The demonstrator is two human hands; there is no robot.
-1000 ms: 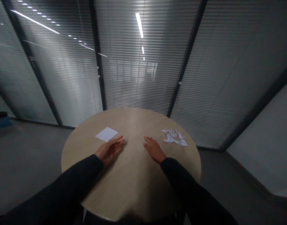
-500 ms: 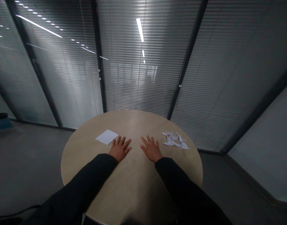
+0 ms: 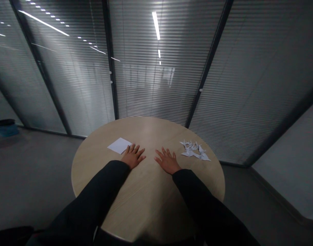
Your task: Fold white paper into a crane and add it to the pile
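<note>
Left hand [image 3: 133, 156] has turned palm-down, spread like right hand [image 3: 168, 162]; paper sheet [image 3: 118, 146] at former's ten o'clock, origami cranes [image 3: 189, 153] at latter's two.

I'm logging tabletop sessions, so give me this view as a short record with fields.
surface: round, light wood-toned table
left item: flat sheet of white paper
right item: cluster of folded white paper pieces
left hand: open, palm down, fingers spread by the sheet's edge
right hand: open, fingers spread, holding nothing
background: panels with horizontal blinds
</note>
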